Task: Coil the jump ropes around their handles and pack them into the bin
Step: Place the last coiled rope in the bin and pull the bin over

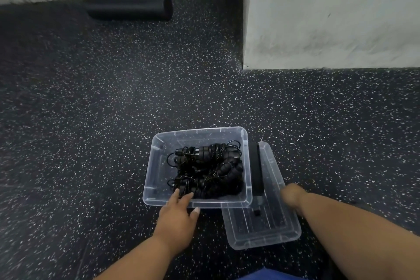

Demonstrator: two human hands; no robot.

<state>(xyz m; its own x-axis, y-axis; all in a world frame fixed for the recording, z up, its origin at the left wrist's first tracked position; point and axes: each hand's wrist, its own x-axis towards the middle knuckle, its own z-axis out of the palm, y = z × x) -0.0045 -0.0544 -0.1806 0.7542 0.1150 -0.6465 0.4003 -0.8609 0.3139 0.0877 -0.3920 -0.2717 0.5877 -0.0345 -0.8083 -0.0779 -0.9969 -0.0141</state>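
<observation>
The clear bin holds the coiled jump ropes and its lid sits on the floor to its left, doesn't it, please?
Not quite. The head view shows the clear bin holding the coiled jump ropes, but the lid sits on the floor to its right, partly tucked under the bin's right edge, not to its left.

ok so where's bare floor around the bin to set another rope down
Bare floor lies left of the bin, and more between its far rim and the foam roller. Crowded on the right: the lid sits tight against the bin. Coiled ropes fill the bin's right half.
</observation>
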